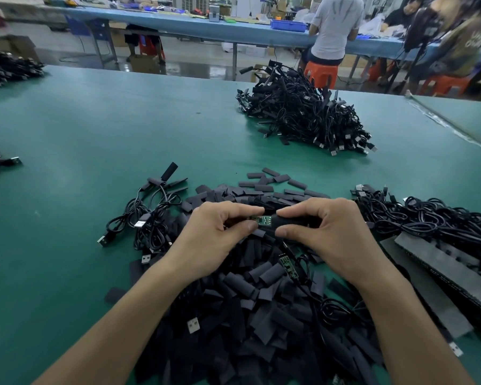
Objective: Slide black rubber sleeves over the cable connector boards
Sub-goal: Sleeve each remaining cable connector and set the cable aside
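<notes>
My left hand (214, 234) pinches a small green connector board (263, 219) between thumb and fingers. My right hand (328, 232) pinches a black rubber sleeve (288, 221) whose open end meets the board's right end. Both hands hover over a big heap of loose black sleeves (250, 301) on the green table (95, 140). A second bare green board (288, 266) on its cable lies in the heap just below my right thumb.
A bundle of black USB cables (147, 218) lies left of the heap, more cables (433, 220) at right over grey foam strips (442, 270). A large cable pile (303, 112) sits at the far side. People sit on orange stools behind the table.
</notes>
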`<state>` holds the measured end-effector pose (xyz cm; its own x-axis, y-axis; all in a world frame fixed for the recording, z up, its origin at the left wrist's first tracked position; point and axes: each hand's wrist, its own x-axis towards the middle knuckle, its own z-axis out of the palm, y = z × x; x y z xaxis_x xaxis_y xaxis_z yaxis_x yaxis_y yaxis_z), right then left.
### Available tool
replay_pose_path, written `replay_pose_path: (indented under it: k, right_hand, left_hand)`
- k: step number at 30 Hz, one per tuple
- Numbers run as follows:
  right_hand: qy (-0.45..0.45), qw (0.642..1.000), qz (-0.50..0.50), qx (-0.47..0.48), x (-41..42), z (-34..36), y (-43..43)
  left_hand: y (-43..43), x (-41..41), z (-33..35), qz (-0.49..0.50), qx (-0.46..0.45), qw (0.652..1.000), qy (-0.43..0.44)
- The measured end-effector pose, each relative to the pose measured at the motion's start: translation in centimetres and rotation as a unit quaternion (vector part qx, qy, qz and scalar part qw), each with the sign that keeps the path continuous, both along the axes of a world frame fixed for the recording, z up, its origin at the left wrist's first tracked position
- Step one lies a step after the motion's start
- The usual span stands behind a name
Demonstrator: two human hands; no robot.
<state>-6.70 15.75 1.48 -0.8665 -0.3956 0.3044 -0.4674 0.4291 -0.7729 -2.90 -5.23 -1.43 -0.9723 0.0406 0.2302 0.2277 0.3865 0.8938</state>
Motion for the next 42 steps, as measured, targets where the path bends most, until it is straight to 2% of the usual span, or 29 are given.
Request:
replay_pose_path:
  k: [10,17,21,28,33,39,42]
  right_hand:
    - [-0.029,1.0,0.005,-0.007,-0.1,0.1,0.5]
    - [-0.04,0.999,0.01,-0.022,-0.1,0.1,0.7]
    - [-0.063,0.997,0.049,-0.021,0.0,-0.1,0.3]
    - [-0.035,0.998,0.053,-0.007,0.3,-0.5,-0.2]
    - [0.013,0.999,0.031,0.003,0.4,-0.6,-0.5]
    - [0.086,0.993,0.046,0.067,0.7,-0.2,-1.1]
    - [0.088,0.994,0.04,0.059,0.7,-0.3,-1.3]
  left_hand:
    - [-0.3,-0.2,-0.4,-0.017,0.117,0.992,-0.033]
    - [-0.2,-0.1,0.0,-0.046,0.142,0.987,-0.055]
    - [-0.1,0.1,0.3,-0.058,0.134,0.987,-0.061]
    - [0.0,0.2,0.5,-0.07,0.147,0.983,-0.082]
    - [-0.5,0.2,0.6,-0.036,0.131,0.987,-0.081]
    - [-0.4,0.3,1.0,-0.036,0.173,0.979,-0.099]
    - [-0.4,0.3,1.0,-0.038,0.174,0.978,-0.105]
